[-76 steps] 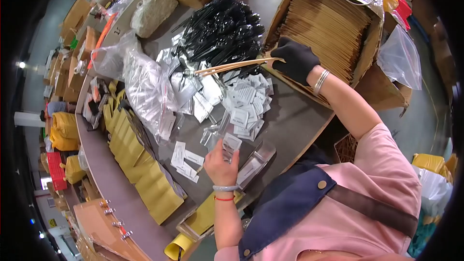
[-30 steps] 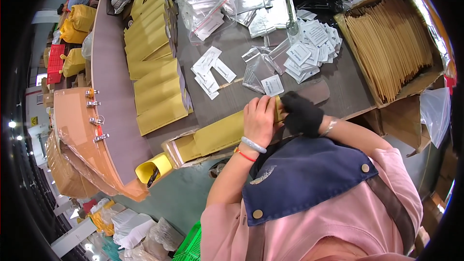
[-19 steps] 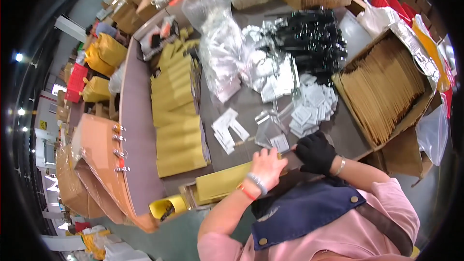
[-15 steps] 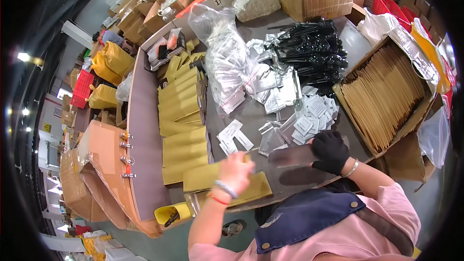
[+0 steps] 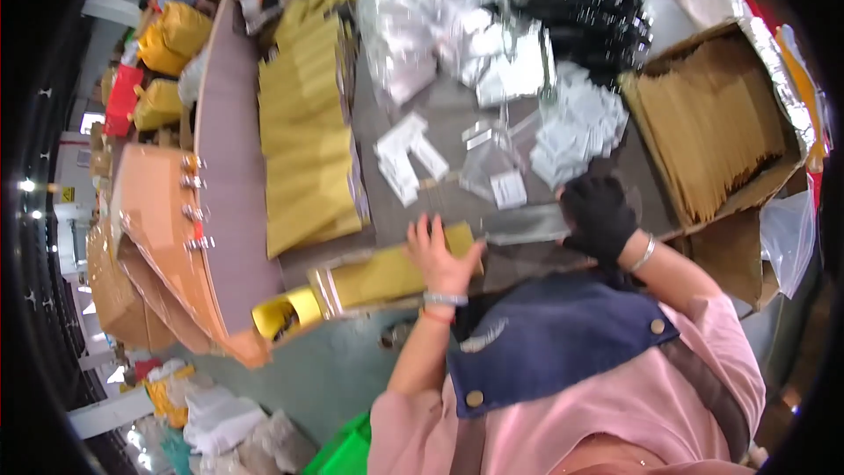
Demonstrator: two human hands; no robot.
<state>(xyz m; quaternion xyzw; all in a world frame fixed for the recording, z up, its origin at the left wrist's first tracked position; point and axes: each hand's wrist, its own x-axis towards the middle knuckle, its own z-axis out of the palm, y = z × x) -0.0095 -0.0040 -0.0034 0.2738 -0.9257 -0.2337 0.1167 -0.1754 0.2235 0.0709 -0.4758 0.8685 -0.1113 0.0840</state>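
Note:
My bare left hand (image 5: 442,257) lies with fingers spread on a long yellow-brown envelope (image 5: 378,277) along the table's near edge. Black-gloved, my right hand (image 5: 600,218) has its fingers closed on the right end of a grey see-through plastic bag (image 5: 526,224), which lies flat. Just beyond that bag are a small white card (image 5: 508,188) and some clear bags (image 5: 489,157). A few white cards (image 5: 410,155) lie farther left, and a heap of small printed white cards (image 5: 580,123) sits beyond my right hand.
Overlapping yellow-brown envelopes (image 5: 308,132) form a long row at left. A cardboard box (image 5: 673,154) packed with brown envelopes stands at right. Farther back lie a large clear bag (image 5: 400,22) and black plastic-wrapped items (image 5: 580,13). A yellow holder (image 5: 290,314) hangs at the near-left corner.
My left hand has gone from curled and blurred to spread flat on the envelope. The right hand still grips the plastic bag. The whole view has shifted, with the table now higher in it.

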